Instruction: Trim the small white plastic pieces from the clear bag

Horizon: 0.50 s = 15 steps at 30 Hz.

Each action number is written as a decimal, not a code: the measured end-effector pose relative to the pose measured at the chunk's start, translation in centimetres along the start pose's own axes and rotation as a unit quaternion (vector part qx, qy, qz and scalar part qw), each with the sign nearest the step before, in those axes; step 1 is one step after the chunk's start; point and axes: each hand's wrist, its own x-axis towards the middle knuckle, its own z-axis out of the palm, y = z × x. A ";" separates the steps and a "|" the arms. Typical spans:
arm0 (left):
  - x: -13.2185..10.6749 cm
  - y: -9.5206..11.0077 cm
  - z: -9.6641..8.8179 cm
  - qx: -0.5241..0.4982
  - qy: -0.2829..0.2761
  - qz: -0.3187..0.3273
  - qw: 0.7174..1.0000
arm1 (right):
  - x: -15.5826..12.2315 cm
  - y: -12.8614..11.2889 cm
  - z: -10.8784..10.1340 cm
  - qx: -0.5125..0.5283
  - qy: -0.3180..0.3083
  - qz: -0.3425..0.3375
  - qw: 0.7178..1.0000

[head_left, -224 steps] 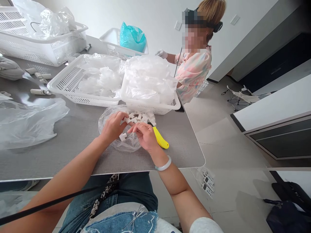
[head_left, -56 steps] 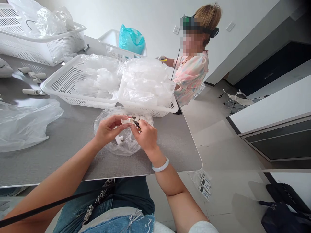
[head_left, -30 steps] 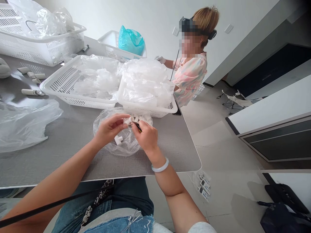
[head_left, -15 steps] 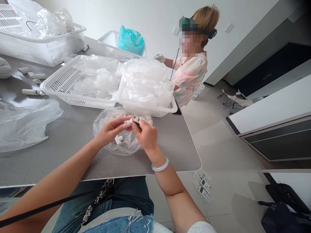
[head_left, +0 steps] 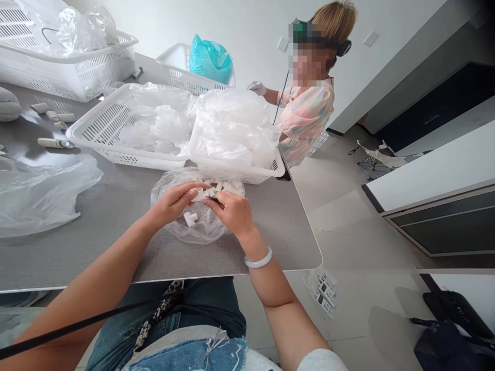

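My left hand [head_left: 178, 200] is closed around a white plastic pipe fitting [head_left: 198, 195], its round open end showing. In my right hand [head_left: 232, 210] is a small dark tool [head_left: 216, 201], its tip against the fitting's right side; my fingers cover most of it, so its kind is unclear. Below both hands a clear plastic bag [head_left: 201, 234] lies spread on the table, with several white fittings heaped at its far side. One loose white tee fitting [head_left: 190, 219] rests on the bag, just under my left hand.
White baskets [head_left: 100, 147] of clear plastic bags stand beyond my hands. A blue-green bag [head_left: 211, 59] sits in another basket behind. White pipe pieces [head_left: 54, 142] and a flat plastic bag [head_left: 46, 190] lie at left. A co-worker [head_left: 307, 111] with a gloved hand stands at the far right corner.
Both hands have shifted slightly, and the tool and the fitting have tilted against each other. The fitting's open end now faces more upward. The whole view has moved a little.
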 end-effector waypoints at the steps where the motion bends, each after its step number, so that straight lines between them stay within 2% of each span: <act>1: 0.0 -0.2 0.0 0.012 -0.002 0.000 1.000 | 0.0 0.0 0.1 -0.004 0.000 0.001 1.000; 15: 0.1 -0.3 -0.7 0.033 -0.039 0.015 0.999 | 0.1 0.4 -0.2 -0.007 -0.012 -0.002 1.000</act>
